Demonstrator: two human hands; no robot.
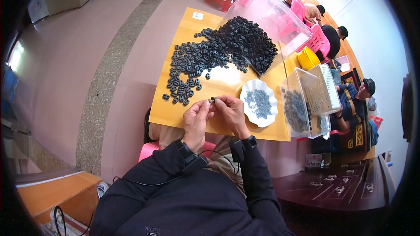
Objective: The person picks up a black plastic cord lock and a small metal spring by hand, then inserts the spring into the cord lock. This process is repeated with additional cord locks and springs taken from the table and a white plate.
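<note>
At the table's near edge my left hand (197, 119) and my right hand (232, 112) meet, the fingertips of both pinched around a small black part (212, 100). Much of that part is hidden by the fingers. Beyond them spreads a heap of small black oval pieces (205, 57), each with two holes, thinning to single pieces near my left hand. Just right of my right hand sits a white scalloped plate (273, 116) that holds many tiny grey bits (259, 102), too small to name.
A clear plastic bin (284, 26) lies tipped behind the heap on the wooden table (175, 116). To the right stand a clear box (288, 105) of dark pieces, a white perforated basket (321, 88) and a yellow bucket (308, 59). Several people sit along the right side.
</note>
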